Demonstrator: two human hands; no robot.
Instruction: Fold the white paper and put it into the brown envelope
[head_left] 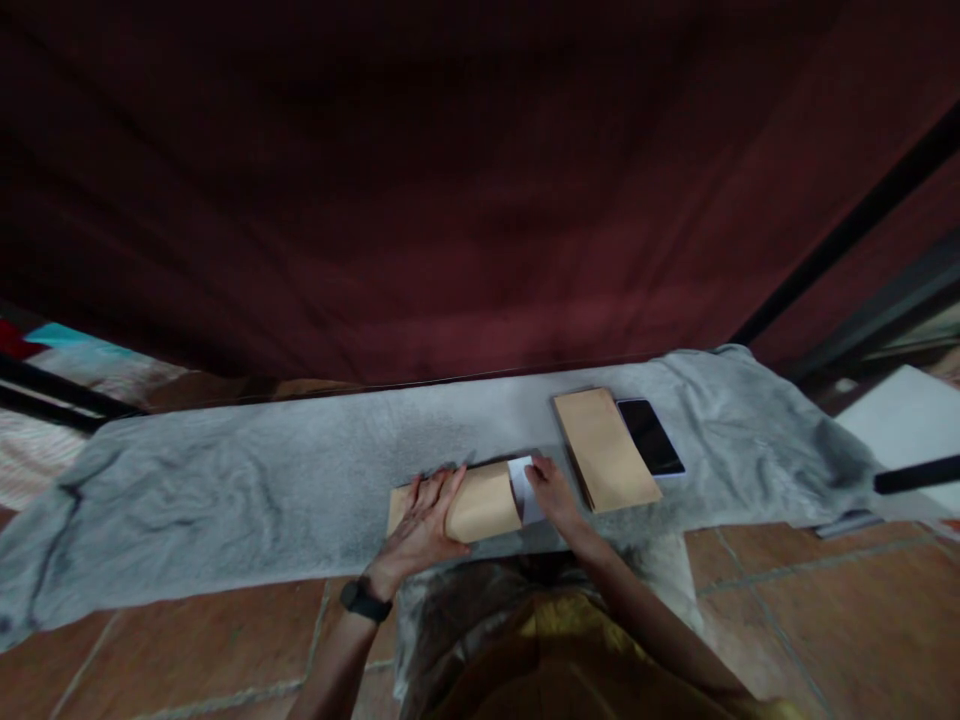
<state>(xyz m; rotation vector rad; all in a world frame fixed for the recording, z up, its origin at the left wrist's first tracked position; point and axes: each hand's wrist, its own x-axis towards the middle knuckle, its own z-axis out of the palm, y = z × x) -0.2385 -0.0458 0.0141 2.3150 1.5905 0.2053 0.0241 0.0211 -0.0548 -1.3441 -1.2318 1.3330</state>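
Note:
A brown paper envelope [484,500] lies sideways on the grey cloth in front of me. My left hand [427,520], with a dark watch on the wrist, rests flat on its left part, fingers spread. From the envelope's right end a piece of white paper [525,488] sticks out partway. My right hand [551,490] pinches that paper at its upper right edge, the fingers closed. How far the paper reaches inside the envelope is hidden. Just right of my right hand lies a stack of brown envelopes [607,450].
A phone [651,437] with a dark screen lies beside the stack. Grey cloth [247,480] covers the narrow bench, wrinkled at both ends. Behind it hangs a dark red curtain [480,200]. Black bars [847,225] stand at the sides, and tiled floor [225,640] shows below.

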